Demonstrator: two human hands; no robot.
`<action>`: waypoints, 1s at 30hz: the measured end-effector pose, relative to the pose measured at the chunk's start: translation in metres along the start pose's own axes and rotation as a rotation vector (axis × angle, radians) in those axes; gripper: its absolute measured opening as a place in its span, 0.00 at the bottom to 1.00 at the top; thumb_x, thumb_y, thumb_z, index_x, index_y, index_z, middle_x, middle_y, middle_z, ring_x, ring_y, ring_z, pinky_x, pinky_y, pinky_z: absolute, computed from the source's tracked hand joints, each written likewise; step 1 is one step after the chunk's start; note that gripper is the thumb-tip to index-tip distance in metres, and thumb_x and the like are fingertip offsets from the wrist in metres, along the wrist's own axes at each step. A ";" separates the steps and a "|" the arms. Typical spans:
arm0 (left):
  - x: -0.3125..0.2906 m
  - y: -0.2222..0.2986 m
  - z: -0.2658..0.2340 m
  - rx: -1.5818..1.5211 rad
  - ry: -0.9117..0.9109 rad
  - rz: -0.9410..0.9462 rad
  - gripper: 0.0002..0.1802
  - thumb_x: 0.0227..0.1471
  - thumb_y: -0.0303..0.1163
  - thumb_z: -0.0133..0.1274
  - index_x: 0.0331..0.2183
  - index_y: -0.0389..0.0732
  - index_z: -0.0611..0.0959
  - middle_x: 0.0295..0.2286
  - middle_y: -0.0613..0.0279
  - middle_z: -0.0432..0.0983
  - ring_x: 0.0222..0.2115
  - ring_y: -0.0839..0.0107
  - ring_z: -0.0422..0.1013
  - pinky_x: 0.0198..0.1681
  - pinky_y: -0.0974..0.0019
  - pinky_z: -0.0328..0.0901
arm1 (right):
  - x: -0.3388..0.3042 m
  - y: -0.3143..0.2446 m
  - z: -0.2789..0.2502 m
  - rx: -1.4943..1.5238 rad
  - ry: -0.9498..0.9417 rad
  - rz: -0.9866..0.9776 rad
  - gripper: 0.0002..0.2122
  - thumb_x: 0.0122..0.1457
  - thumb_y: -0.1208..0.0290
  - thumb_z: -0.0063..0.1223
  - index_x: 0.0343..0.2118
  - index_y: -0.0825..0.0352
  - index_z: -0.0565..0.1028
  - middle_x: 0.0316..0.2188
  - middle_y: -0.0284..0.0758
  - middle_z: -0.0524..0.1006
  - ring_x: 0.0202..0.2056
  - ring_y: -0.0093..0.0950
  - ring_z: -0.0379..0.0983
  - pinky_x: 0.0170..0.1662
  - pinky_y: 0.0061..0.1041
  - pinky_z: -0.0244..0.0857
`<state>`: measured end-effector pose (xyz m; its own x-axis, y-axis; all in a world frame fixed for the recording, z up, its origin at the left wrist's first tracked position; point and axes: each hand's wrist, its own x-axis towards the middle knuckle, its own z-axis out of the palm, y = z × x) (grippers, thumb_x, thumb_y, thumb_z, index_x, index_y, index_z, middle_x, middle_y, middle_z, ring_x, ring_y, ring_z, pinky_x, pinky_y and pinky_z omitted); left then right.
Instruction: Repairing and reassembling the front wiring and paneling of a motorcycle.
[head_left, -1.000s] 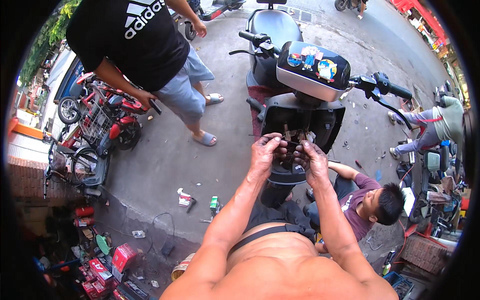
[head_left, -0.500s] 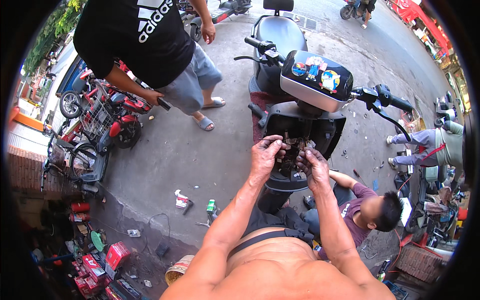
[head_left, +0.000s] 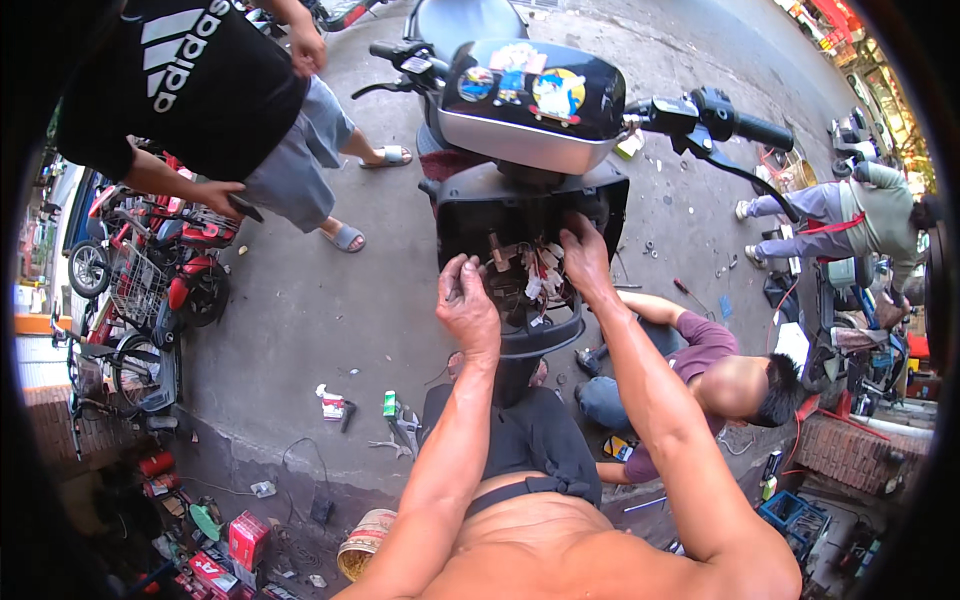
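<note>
An electric scooter's front housing stands open before me, its cavity filled with wiring. My left hand is at the left rim of the opening, thumb and fingers pinched together; whatever is between them is too small to make out. Inside the right part of the cavity is my right hand, fingers bent together against the dark interior, their tips partly hidden. Between the hands hangs a bundle of white connectors with thin wires. A brownish metal-looking part sits left of the bundle.
Above the housing are the sticker-covered headlight cowl and handlebar. One person in a black shirt stands left; another in a purple shirt sits close at right. Wrenches and a bucket are on the ground.
My hands have moved apart; the right one has gone deeper into the housing, the left to its rim. My view has shifted, so the scooter appears farther left. The white connectors show more plainly.
</note>
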<state>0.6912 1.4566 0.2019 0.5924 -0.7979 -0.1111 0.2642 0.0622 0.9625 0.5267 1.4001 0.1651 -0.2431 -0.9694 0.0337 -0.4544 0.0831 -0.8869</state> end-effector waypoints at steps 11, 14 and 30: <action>0.022 -0.065 0.044 -0.190 0.062 -0.108 0.14 0.54 0.29 0.50 0.39 0.29 0.75 0.32 0.52 0.77 0.31 0.68 0.74 0.36 0.69 0.69 | 0.053 0.001 0.005 -0.475 -0.353 -0.288 0.08 0.44 0.74 0.49 0.28 0.70 0.76 0.29 0.52 0.76 0.33 0.52 0.71 0.35 0.43 0.67; 0.028 -0.069 0.040 -0.238 0.029 -0.194 0.13 0.52 0.27 0.51 0.39 0.29 0.76 0.31 0.54 0.77 0.33 0.68 0.73 0.38 0.67 0.68 | 0.062 0.016 0.015 -0.487 -0.296 -0.261 0.08 0.47 0.71 0.48 0.27 0.68 0.77 0.28 0.46 0.77 0.31 0.47 0.74 0.33 0.39 0.69; 0.039 -0.082 0.071 0.115 -0.128 -0.088 0.18 0.55 0.30 0.48 0.45 0.29 0.75 0.40 0.58 0.74 0.39 0.72 0.67 0.44 0.70 0.61 | 0.076 0.031 0.030 -0.629 -0.382 -0.617 0.09 0.47 0.73 0.45 0.24 0.68 0.78 0.24 0.44 0.78 0.25 0.39 0.76 0.31 0.36 0.70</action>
<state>0.6388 1.3784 0.1363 0.4668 -0.8677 -0.1710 0.2180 -0.0745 0.9731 0.5202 1.3220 0.1263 0.4376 -0.8847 0.1610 -0.8128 -0.4657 -0.3500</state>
